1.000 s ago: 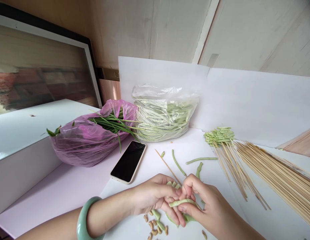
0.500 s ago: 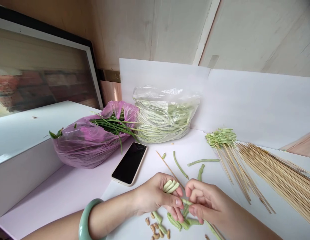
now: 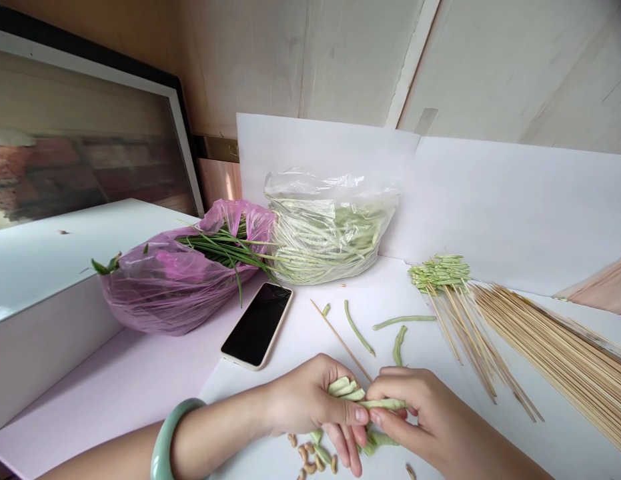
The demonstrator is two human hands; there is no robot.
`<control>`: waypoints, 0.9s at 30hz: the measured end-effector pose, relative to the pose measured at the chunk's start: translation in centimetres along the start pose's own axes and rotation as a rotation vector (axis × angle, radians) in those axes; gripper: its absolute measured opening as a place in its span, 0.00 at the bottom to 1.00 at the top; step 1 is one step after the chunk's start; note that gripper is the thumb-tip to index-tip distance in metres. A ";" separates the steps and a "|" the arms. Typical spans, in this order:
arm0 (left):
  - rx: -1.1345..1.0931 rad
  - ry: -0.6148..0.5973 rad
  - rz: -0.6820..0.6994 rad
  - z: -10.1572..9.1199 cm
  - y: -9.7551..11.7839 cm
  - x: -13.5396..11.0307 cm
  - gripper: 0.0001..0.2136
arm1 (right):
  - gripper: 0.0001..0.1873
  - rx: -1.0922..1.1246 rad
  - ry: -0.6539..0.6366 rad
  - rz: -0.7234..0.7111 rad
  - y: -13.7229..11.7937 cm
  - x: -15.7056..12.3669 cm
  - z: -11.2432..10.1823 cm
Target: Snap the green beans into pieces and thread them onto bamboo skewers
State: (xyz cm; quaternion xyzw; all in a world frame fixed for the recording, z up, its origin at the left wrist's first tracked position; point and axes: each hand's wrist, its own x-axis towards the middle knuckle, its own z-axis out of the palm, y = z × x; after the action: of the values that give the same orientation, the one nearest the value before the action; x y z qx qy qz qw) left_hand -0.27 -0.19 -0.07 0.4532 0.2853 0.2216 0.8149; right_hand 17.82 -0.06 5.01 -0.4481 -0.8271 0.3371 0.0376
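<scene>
On my feed, the left hand [image 3: 310, 407] closes its fingers around a folded long bean [image 3: 346, 389], keeping the loops bunched, while the right hand [image 3: 420, 417] pinches its free length above the white surface [image 3: 115, 393].

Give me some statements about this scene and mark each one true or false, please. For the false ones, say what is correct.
1. The left hand and the right hand both touch folded green beans. True.
2. The pale green bangle is on the right arm. False: it is on the left arm.
3. The phone lies face down. False: its dark screen faces up.
4. The clear plastic bag holds long, pale green beans. True.
5. The bamboo skewers lie to the left of the phone. False: they lie to the right of it.
</scene>
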 end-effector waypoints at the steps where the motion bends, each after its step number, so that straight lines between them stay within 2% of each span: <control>1: 0.015 0.001 -0.004 -0.1 -0.1 0.0 0.21 | 0.13 -0.015 0.000 -0.013 -0.1 0.0 0.0; 6: 0.077 0.007 -0.022 -0.4 -0.1 -0.1 0.20 | 0.14 -0.151 0.068 -0.118 -0.2 -0.1 0.5; 9: 0.058 -0.036 -0.051 -0.4 0.2 -0.5 0.18 | 0.14 -0.116 0.108 -0.179 -0.4 -0.3 1.1; 14: 0.100 -0.140 -0.126 0.2 0.8 -1.3 0.23 | 0.14 0.237 0.133 -0.256 -0.9 -0.8 2.1; 18: 0.173 -0.247 -0.076 0.9 1.4 -2.1 0.30 | 0.25 0.549 0.013 -0.343 0.1 -1.4 1.3; 19: 0.182 -0.258 -0.051 1.1 1.5 -2.3 0.31 | 0.27 0.623 0.048 -0.351 0.6 -1.6 0.9; 21: 0.181 -0.201 0.010 1.4 1.4 -2.3 0.28 | 0.25 0.636 0.065 -0.333 1.3 -2.0 0.1; 23: 0.111 -0.108 0.031 1.5 1.0 -1.9 0.25 | 0.17 0.507 0.089 -0.214 1.4 -2.2 -0.3; 25: -0.056 -0.018 0.018 1.1 0.4 -1.2 0.23 | 0.12 0.329 0.076 -0.093 0.9 -2.0 -0.3; 27: -0.216 0.074 0.068 0.7 -0.2 -0.4 0.20 | 0.12 0.238 0.057 -0.097 0.3 -1.6 -0.2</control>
State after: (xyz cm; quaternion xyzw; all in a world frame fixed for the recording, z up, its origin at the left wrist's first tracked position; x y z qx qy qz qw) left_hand -0.12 -0.96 0.17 0.3636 0.2740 0.2951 0.8400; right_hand 19.08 -1.07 5.35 -0.4093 -0.8007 0.4176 0.1302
